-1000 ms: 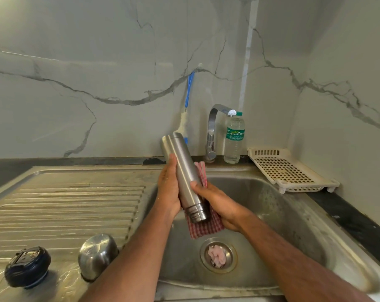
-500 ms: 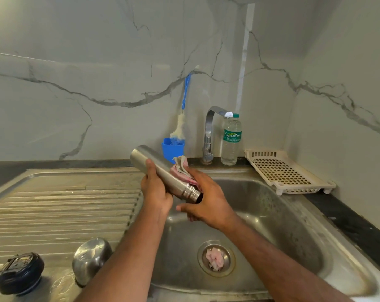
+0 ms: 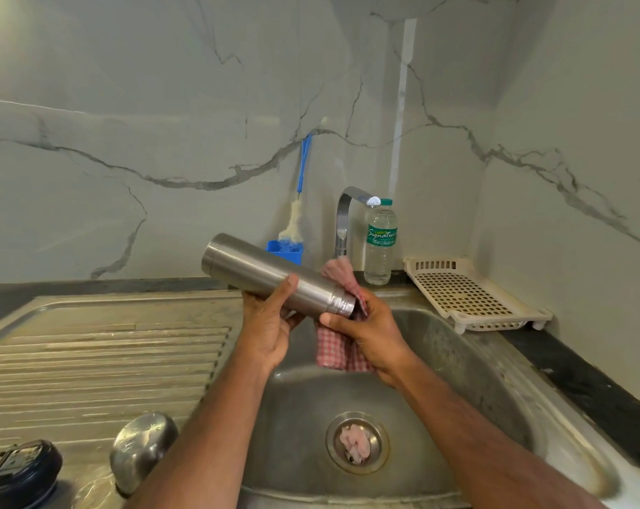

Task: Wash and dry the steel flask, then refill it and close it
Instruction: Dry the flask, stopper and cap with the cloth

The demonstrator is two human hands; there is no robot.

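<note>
Over the sink (image 3: pixel 458 361): drying step, judged. Left hand (image 3: pixel 271 325) curled round the flask (image 3: pixel 271 277), held near level, mouth toward the right hand (image 3: pixel 370 328). Right hand grips the cloth (image 3: pixel 335 347) against the flask neck. Next: wipe fully dry, then refill; bottle (image 3: pixel 379 244) stands beyond the right hand, lid (image 3: pixel 142 450) below the left.

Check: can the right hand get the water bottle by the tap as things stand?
Probably not yet: the right hand holds the cloth at the flask mouth. The way to the water bottle looks free once that hand is empty.
</note>
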